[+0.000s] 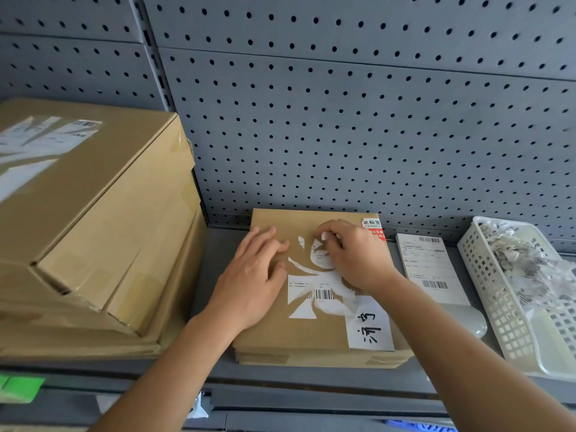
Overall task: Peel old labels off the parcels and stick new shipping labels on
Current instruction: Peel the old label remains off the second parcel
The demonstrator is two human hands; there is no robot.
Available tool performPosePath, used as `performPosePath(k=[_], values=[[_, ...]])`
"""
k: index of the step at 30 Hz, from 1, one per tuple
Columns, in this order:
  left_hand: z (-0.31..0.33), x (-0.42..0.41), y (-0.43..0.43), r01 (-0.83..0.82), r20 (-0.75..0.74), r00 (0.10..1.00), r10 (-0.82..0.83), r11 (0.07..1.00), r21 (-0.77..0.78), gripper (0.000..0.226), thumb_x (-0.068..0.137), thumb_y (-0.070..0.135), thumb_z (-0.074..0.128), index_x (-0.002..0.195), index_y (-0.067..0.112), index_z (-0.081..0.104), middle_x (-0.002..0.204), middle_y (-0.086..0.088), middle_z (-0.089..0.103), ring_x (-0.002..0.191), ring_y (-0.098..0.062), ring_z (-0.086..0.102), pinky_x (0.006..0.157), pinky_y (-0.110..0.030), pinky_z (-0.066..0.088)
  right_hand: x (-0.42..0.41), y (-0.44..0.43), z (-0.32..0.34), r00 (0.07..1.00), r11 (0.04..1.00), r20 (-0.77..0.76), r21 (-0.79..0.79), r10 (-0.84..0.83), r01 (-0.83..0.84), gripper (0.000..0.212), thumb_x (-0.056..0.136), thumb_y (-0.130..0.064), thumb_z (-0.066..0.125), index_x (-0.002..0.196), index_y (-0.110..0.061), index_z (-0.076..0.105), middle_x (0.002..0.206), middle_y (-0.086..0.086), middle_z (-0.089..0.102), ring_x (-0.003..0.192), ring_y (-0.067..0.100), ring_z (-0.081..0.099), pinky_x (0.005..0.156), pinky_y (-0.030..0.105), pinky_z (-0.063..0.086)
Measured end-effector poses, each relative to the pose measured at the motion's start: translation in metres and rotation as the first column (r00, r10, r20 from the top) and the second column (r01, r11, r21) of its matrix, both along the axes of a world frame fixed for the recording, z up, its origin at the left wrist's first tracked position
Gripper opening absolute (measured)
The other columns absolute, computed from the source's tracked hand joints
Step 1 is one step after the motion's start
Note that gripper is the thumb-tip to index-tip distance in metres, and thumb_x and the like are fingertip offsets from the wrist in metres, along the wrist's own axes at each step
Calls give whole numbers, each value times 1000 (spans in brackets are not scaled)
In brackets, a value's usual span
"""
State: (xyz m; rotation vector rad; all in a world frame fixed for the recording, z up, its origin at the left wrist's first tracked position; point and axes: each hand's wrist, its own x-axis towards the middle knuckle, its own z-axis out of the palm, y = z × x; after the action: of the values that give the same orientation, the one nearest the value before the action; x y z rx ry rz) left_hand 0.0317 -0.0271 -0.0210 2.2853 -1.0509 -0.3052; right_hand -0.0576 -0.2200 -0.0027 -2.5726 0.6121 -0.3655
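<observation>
A flat cardboard parcel lies on the grey shelf in front of me. Its old white label is torn into ragged pieces, with a barcode strip still stuck on. My left hand rests flat on the parcel's left part, fingers straight. My right hand pinches a torn scrap of the old label near the parcel's far edge. A white slip with handwritten characters sits on the near right corner, and a red sticker on the far right corner. A new shipping label sheet lies to the right of the parcel.
A stack of larger cardboard boxes fills the left, the top one carrying a torn label. A white perforated basket holding several label scraps stands at the right. A grey pegboard wall rises behind. The shelf edge runs below.
</observation>
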Motion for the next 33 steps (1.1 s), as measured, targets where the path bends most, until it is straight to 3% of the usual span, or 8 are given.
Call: performPosePath(k=[3,7,10,14,18,22,26,33], values=[[-1,1,0,2,1,1000,-2,1000,7,36,106,34,40,140,39,45,162,26,16,149,8,-8,118,-37,24,3,0,-1,1000,999,-24,-49,20,-21,25,99,-18,45,102,-27,69,104,-14,67,81,15,61,66,35,51],[-3,1,0,2,-3,1000,-2,1000,-1,35,105,34,40,140,40,46,162,27,16,149,8,-8,118,-37,25,1,0,-5,1000,999,-5,-48,14,-15,24,93,-14,46,87,-25,67,96,-12,69,68,13,58,60,36,52],[-3,1,0,2,-6,1000,-2,1000,-2,36,105,34,39,140,40,45,162,27,16,149,8,-8,119,-37,24,-1,0,-6,999,1000,45,-25,6,-5,24,97,-15,48,94,-26,69,93,-16,67,63,5,53,58,31,48],[-3,1,0,2,-3,1000,-2,1000,2,35,106,34,39,140,40,45,162,27,16,150,8,-8,119,-36,23,2,1,-7,999,996,27,-90,25,-22,24,98,-17,47,97,-26,70,99,-13,68,72,13,58,60,34,50],[-2,1,0,4,-1,1000,-4,1000,4,36,106,34,39,140,40,45,162,27,16,149,8,-8,118,-36,24,1,0,-10,1000,997,23,-77,9,-8,24,95,-15,48,89,-26,68,97,-12,69,64,11,55,56,32,47],[-2,1,0,4,0,1000,-4,1000,6,35,106,34,39,140,41,45,162,28,15,149,9,-9,117,-36,25,1,1,-11,997,996,73,-93,13,-6,24,99,-19,47,100,-27,69,100,-13,68,72,15,62,58,35,51],[-3,1,0,0,4,1000,0,1000,5,35,106,34,39,140,40,45,162,27,16,149,9,-8,118,-37,25,2,3,-13,1000,985,31,-173,-1,6,23,97,-16,47,94,-26,67,93,-10,68,64,16,57,51,33,47],[-2,1,0,-4,-4,1000,4,1000,3,35,105,34,39,139,40,45,161,29,16,148,10,-9,117,-37,26,-1,0,-13,994,997,106,-77,0,8,22,98,-18,49,94,-30,67,96,-18,66,58,8,53,54,31,46]])
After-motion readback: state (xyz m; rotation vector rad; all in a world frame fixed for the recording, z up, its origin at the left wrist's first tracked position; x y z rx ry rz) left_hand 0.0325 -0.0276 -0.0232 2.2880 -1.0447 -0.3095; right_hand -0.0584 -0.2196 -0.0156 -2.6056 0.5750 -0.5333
